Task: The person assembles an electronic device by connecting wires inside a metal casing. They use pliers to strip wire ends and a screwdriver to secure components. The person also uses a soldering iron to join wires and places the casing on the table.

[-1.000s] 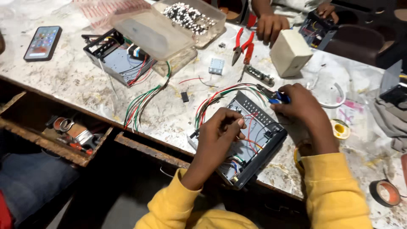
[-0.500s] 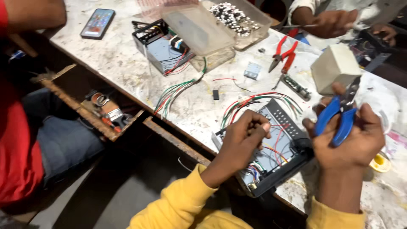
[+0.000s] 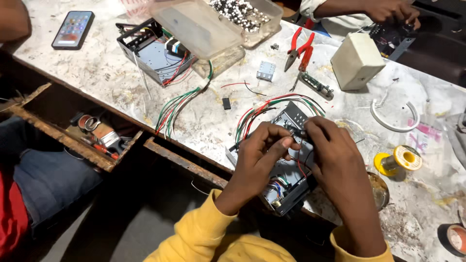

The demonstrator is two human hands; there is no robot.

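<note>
Blue pliers gone from the right hand; both hands now back down on the open metal box

At lower centre the left hand [image 3: 259,150] and right hand [image 3: 330,155] meet fingertip to fingertip over the metal box [image 3: 286,189], pinching something too small to make out among its red wires; the box sits at the table's near edge. Right of it a yellow solder spool [image 3: 399,160]. Further up, a bundle of coloured wires [image 3: 177,109] runs to a second open chassis [image 3: 155,53], red-handled pliers [image 3: 300,48] lie by a cream box [image 3: 357,60], a phone [image 3: 73,30] upper left, and another person's hands [image 3: 388,9] work at the top right
</note>
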